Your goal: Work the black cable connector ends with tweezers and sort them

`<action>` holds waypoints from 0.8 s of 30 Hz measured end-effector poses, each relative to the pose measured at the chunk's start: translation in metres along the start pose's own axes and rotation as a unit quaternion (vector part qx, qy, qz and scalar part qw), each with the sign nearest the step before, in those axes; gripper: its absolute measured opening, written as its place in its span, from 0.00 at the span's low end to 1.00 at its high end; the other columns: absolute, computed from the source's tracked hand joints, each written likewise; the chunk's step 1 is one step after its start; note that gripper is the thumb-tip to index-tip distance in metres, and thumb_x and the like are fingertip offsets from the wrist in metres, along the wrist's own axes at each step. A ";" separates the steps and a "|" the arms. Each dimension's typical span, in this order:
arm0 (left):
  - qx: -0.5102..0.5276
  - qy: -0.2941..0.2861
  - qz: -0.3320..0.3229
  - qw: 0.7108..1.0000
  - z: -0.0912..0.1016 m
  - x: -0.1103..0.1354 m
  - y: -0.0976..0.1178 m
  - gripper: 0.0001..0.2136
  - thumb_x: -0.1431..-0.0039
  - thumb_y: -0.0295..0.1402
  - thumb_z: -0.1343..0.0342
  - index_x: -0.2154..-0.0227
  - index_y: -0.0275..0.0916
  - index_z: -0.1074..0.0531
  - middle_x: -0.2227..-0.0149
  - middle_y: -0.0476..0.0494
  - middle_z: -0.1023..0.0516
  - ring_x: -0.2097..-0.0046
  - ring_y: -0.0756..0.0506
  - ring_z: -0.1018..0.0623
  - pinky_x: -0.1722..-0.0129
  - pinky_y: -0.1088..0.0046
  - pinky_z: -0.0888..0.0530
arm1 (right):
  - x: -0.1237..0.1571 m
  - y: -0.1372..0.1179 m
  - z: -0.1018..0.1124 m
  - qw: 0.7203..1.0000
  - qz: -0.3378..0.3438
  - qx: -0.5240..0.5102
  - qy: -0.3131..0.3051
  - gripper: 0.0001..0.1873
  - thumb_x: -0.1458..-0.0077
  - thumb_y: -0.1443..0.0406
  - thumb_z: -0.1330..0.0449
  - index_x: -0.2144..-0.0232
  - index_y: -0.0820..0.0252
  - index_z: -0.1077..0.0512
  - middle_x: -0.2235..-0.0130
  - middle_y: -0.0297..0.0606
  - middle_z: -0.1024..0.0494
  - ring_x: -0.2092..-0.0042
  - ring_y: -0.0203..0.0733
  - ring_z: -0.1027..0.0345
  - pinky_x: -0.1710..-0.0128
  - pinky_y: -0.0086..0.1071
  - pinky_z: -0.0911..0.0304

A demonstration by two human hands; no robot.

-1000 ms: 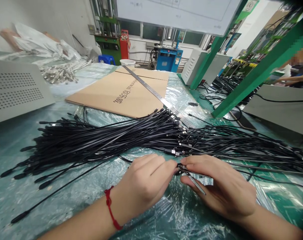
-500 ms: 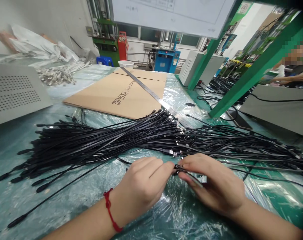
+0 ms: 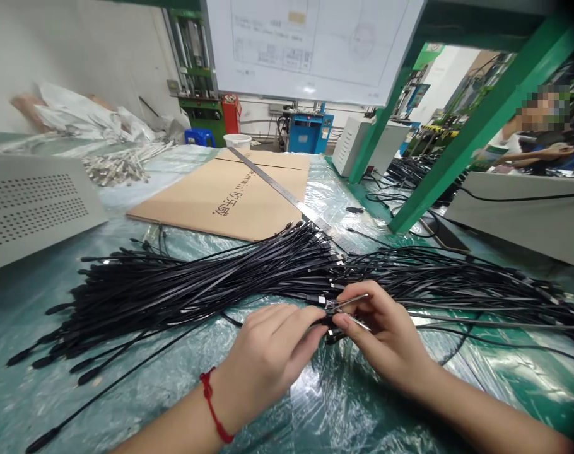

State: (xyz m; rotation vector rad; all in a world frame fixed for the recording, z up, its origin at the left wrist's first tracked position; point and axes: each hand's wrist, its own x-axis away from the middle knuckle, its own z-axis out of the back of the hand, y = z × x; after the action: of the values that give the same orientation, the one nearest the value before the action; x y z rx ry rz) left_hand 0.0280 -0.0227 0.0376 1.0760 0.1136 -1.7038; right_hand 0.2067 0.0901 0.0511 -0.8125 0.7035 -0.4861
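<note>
A wide pile of thin black cables [image 3: 211, 277] lies across the plastic-covered table [image 3: 41, 384], their plugs fanned out to the left. My left hand [image 3: 268, 353], with a red string at the wrist, is closed and pinches a small black cable connector [image 3: 328, 318] just in front of the pile. My right hand [image 3: 386, 334] meets it fingertip to fingertip, closed on the same connector and on a thin metal piece sticking out to the right.
A flat cardboard sheet [image 3: 221, 195] with a long steel ruler [image 3: 287, 197] across it lies behind the pile. A grey perforated box [image 3: 31, 205] stands at left. Green frame posts [image 3: 476, 120] rise at right. Another person [image 3: 533, 151] works at far right.
Both hands have lifted slightly and drawn closer to the cable pile, keeping the connector pinched between them. My view has tilted upward a little.
</note>
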 end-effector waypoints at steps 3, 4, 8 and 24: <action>-0.004 -0.009 -0.012 1.000 0.003 0.000 0.000 0.10 0.31 0.28 0.45 0.49 0.38 0.30 0.62 0.46 0.20 0.64 0.47 0.21 0.63 0.69 0.26 | -0.001 0.001 0.001 0.998 -0.023 -0.056 -0.026 0.10 0.37 0.59 0.39 0.57 0.55 0.34 0.69 0.33 0.23 0.69 0.36 0.24 0.71 0.27 0.28; -0.010 -0.012 -0.021 1.000 0.004 -0.001 0.000 0.10 0.31 0.28 0.45 0.49 0.38 0.30 0.62 0.46 0.20 0.64 0.47 0.21 0.63 0.69 0.26 | -0.001 0.002 0.001 0.996 -0.032 -0.075 -0.030 0.10 0.37 0.59 0.39 0.57 0.55 0.34 0.70 0.34 0.22 0.70 0.36 0.24 0.71 0.27 0.28; -0.034 -0.028 -0.038 0.998 0.006 -0.002 -0.004 0.08 0.30 0.29 0.47 0.50 0.38 0.30 0.65 0.47 0.21 0.67 0.48 0.23 0.66 0.69 0.28 | -0.001 0.002 0.004 0.996 -0.020 -0.085 0.008 0.11 0.39 0.59 0.36 0.58 0.56 0.32 0.70 0.34 0.23 0.71 0.36 0.24 0.73 0.26 0.27; -0.240 -0.070 0.096 0.963 0.010 -0.014 -0.050 0.10 0.36 0.25 0.45 0.53 0.40 0.26 0.54 0.42 0.22 0.53 0.39 0.25 0.55 0.59 0.30 | -0.050 0.016 0.078 0.942 -0.021 -0.233 0.240 0.12 0.45 0.60 0.31 0.64 0.56 0.30 0.77 0.29 0.27 0.79 0.31 0.31 0.79 0.26 0.38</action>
State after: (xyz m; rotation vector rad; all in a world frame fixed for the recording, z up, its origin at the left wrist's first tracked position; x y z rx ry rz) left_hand -0.0181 0.0035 0.0321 0.5839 0.3060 -1.4684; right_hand 0.2318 0.1691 0.0951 -1.1700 1.2874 -0.5741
